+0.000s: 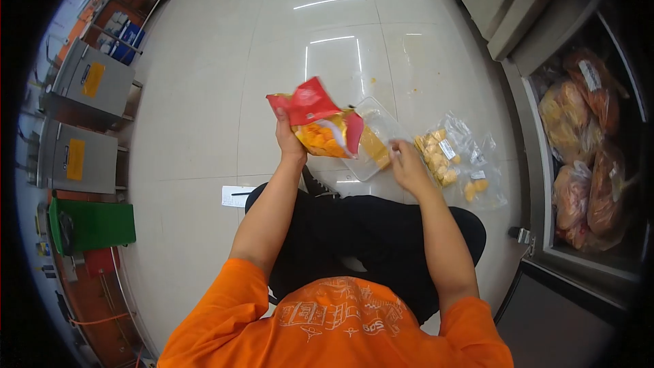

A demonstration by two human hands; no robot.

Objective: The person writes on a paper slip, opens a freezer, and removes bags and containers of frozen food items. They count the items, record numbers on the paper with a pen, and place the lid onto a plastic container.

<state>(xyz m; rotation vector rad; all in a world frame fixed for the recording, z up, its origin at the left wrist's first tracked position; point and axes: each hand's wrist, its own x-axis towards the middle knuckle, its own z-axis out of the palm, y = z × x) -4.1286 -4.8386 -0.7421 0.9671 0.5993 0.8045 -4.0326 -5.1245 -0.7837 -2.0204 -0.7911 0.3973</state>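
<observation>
My left hand (289, 138) grips the side of a red and yellow packet (312, 103) and holds it tilted over the floor. The packet's printed side faces up. Partly behind it lies a clear plastic container (379, 117) with something flat and yellow-brown in it. My right hand (410, 169) is at the container's right edge, its fingers curled together; whatever they hold, if anything, is too small to make out. Right beside that hand, a clear bag of yellow pieces (436, 151) with a white label rests on the floor, and a smaller clear bag (478, 185) lies next to it.
An open freezer or fridge compartment (538, 163) at the right holds several bagged foods (591, 136). A paper with a pen (236, 195) lies by my left knee. Steel cabinets (85, 157) and a green bin (95, 225) line the left side. Small yellow crumbs dot the tiles.
</observation>
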